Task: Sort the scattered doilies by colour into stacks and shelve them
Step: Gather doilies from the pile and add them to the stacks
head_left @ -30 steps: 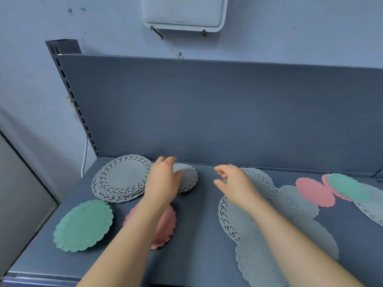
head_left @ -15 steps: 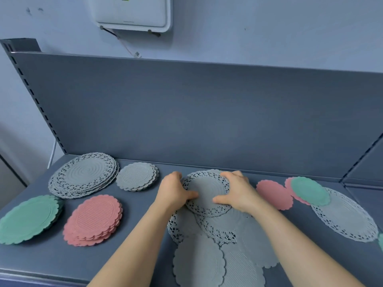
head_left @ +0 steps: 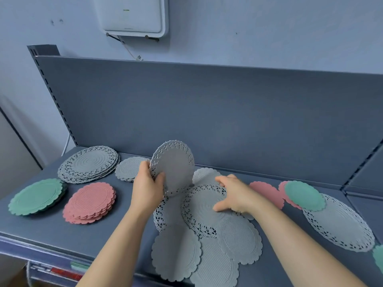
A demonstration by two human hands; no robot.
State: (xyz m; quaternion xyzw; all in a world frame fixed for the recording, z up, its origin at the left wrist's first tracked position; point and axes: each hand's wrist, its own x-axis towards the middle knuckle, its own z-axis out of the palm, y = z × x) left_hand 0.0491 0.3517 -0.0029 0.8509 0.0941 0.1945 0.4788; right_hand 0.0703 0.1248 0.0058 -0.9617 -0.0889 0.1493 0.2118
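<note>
My left hand (head_left: 147, 188) pinches a grey lace doily (head_left: 173, 165) by its lower left edge and holds it tilted up above the shelf. My right hand (head_left: 235, 194) rests with spread fingers on another grey lace doily (head_left: 202, 206) atop a loose pile of grey doilies (head_left: 207, 251) at centre. Sorted stacks lie at left: large grey lace (head_left: 89, 163), small grey (head_left: 128, 168), pink (head_left: 90, 201), green (head_left: 37, 196). Loose pink doilies (head_left: 267, 193), a green one (head_left: 303, 195) and a big grey lace one (head_left: 339, 224) lie at right.
The grey shelf (head_left: 51, 226) has a tall back panel (head_left: 207, 112) and a front edge near me. A slotted upright (head_left: 360, 168) divides it from the bay at right. A white box (head_left: 132, 15) hangs on the wall above. Another green doily edge (head_left: 378, 257) shows at far right.
My left hand has lifted one grey lace doily off the pile and tilted it up. My right hand has shifted right and now presses on the doily beneath.
</note>
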